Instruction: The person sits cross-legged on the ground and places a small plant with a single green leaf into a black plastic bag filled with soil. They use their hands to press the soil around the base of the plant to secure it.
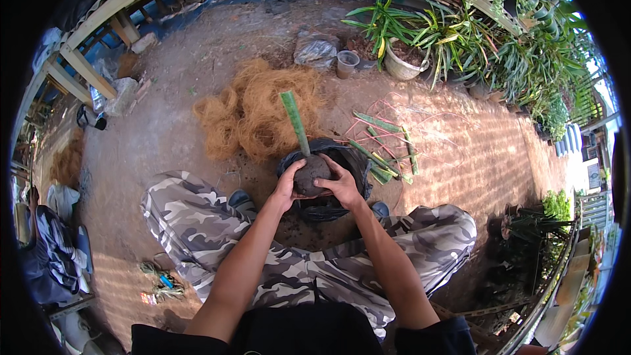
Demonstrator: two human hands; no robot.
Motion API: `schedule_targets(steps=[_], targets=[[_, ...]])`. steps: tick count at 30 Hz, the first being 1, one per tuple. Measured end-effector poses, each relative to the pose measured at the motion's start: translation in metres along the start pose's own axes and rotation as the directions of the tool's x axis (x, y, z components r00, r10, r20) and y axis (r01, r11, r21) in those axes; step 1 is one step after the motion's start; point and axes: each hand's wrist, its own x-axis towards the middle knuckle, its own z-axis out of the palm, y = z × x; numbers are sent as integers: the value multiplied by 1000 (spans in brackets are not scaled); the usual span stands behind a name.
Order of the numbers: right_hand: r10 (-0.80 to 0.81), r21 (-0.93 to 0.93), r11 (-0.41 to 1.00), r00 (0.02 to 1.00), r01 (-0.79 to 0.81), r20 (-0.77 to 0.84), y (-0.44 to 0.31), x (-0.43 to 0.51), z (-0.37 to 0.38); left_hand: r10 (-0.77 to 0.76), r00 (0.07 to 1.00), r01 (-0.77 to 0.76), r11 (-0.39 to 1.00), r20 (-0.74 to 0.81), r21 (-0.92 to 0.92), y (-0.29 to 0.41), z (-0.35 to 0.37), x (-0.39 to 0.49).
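Both my hands cup a ball of dark soil (309, 177) from which a cut green leaf piece (296, 121) stands up, tilted slightly left. My left hand (288, 183) presses its left side, and my right hand (341, 183) holds the right side with the thumb across the front. Beneath the ball lies a black plastic bag (362, 162), open, with dark soil inside. Brown coconut-like fibre (261, 108) is heaped just beyond it. More cut green leaf pieces (384, 158) and thin pink strings (434, 116) are spread on the ground to the right.
A clear plastic cup (347, 61), a crumpled plastic bag (316, 52) and a potted plant (405, 61) stand farther back. Two slippers (241, 199) are near my legs. Bundled string (170, 288) lies at lower left. Another person (47, 251) sits at the far left.
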Motion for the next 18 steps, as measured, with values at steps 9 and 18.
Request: schedule_targets(steps=[9, 18], targets=[[-67, -247, 967, 998, 63, -7, -2, 0, 5, 8, 1000, -7, 1000, -24, 20, -5, -4, 7], [-121, -398, 909, 992, 125, 34, 8, 3, -3, -13, 1000, 13, 1000, -27, -15, -6, -9, 10]])
